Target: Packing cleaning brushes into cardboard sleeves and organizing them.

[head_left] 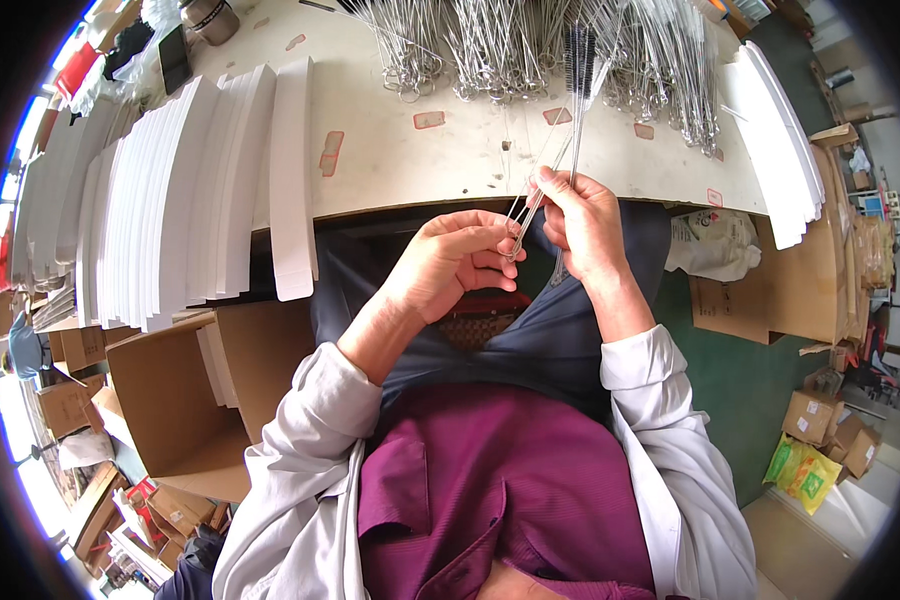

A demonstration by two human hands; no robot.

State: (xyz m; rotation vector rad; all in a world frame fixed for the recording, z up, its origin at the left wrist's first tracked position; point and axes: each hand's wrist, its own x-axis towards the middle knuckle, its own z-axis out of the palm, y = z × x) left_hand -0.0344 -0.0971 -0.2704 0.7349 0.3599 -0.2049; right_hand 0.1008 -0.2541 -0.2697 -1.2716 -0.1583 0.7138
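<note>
Several thin wire cleaning brushes [579, 75] with dark bristles point away from me above my lap, just in front of the table edge. My right hand [590, 225] is closed around their wire stems, thumb on top. The fingers of my left hand [455, 255] pinch the looped wire ends of a few brushes beside it. Some of those wires slant up toward the right hand, and the palms hide part of the stems. Across the far side of the table [370, 150] lie bunches of similar metal brushes [510, 50], loops toward me.
Narrow white cartons [170, 190] stand in a row along the table's left side, with more white cartons [780, 140] at the right. An open cardboard box [185, 400] sits below left. A white bag [715, 245] rests near my right knee. A metal flask [210, 18] stands far left.
</note>
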